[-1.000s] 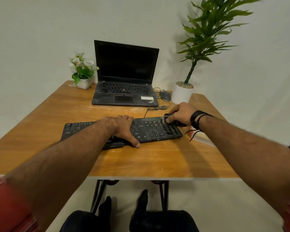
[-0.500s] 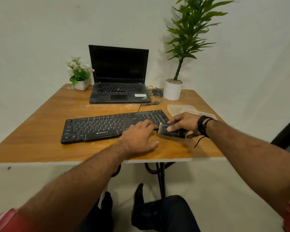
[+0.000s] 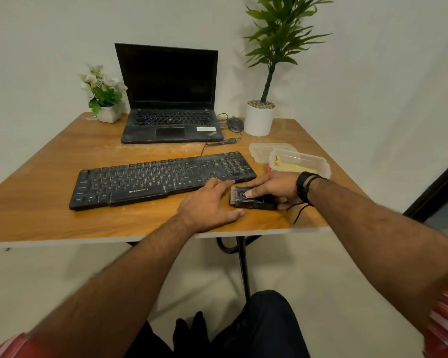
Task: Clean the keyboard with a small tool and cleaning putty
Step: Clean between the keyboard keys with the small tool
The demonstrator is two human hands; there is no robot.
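"ZEBRONICS" in white on the front edge of the keyboard [image 3: 163, 180], below the space bar. White sticker and slanted logo on the laptop [image 3: 170, 125] palm rest, too small to read. Key legends blurred.

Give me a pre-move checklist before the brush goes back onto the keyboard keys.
1. Right hand grips the brush: ok, thumb on top.
2. Brush lifted clear of the table: not ok, it rests on the wood.
3. Left hand steadies the keyboard: not ok, only its fingertips reach the front edge.
4. Bristles point toward the keyboard: ok.
5. Putty container open and within reach: ok, its lid lies beside it.
6. Keys already dust-free: cannot tell.
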